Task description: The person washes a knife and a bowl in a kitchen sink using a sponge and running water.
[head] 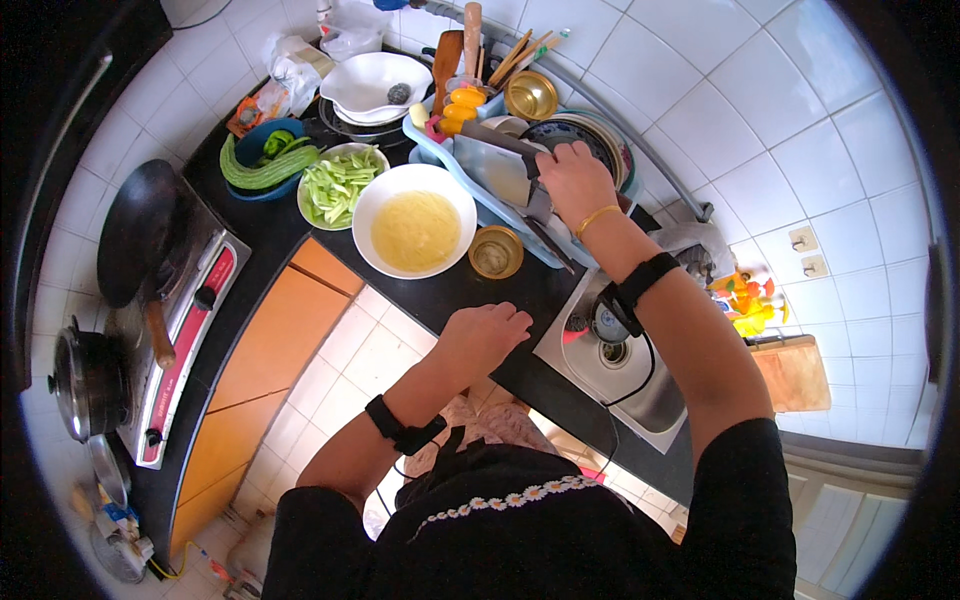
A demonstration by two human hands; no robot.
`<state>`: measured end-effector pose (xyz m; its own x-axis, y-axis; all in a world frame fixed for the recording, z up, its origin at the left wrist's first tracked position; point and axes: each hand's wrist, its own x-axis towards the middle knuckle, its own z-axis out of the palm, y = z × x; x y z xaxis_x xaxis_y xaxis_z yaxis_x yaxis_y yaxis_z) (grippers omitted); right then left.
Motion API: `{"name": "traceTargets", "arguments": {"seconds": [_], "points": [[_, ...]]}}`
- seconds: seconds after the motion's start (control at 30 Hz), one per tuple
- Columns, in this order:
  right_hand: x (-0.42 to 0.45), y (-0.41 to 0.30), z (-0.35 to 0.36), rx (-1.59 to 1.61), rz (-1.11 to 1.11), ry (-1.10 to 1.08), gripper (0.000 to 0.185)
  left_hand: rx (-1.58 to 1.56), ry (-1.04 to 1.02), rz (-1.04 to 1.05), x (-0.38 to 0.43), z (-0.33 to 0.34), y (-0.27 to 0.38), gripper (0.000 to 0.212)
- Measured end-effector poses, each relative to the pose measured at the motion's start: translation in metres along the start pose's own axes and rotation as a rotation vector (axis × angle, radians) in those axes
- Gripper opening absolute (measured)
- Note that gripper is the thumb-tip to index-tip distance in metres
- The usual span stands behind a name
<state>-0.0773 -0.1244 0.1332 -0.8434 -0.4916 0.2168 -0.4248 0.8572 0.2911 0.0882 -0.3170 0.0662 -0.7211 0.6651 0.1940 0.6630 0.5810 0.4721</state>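
My right hand (576,178) reaches over a light-blue dish rack (442,161). Its fingers close on the dark handle end of a cleaver (484,166), whose broad, pale blade leans in the rack; the palm side is hidden. My left hand (484,337) hovers at the counter's front edge with loosely bent fingers and nothing visible in it. Ahead of it stand a white bowl (364,244) of yellow liquid, like beaten egg, and a small gold-coloured metal bowl (496,252). A dark-bladed knife (549,244) slants across the rack's front right side.
Cut green vegetable strips (341,187) fill a bowl; a blue bowl (262,187) holds a ridged gourd (270,172). A wok (139,232) rests on the gas stove (187,349) at left. At right are a steel sink (645,405) and a wooden cutting board (793,375).
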Motion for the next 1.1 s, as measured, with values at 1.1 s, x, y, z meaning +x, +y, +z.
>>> {"name": "traceTargets", "arguments": {"seconds": [1.1], "points": [[-0.043, 0.016, -0.016, 0.037, -0.035, 0.096, 0.056, 0.017, -0.138, 0.034, 0.011, 0.029, 0.0, 0.017]]}}
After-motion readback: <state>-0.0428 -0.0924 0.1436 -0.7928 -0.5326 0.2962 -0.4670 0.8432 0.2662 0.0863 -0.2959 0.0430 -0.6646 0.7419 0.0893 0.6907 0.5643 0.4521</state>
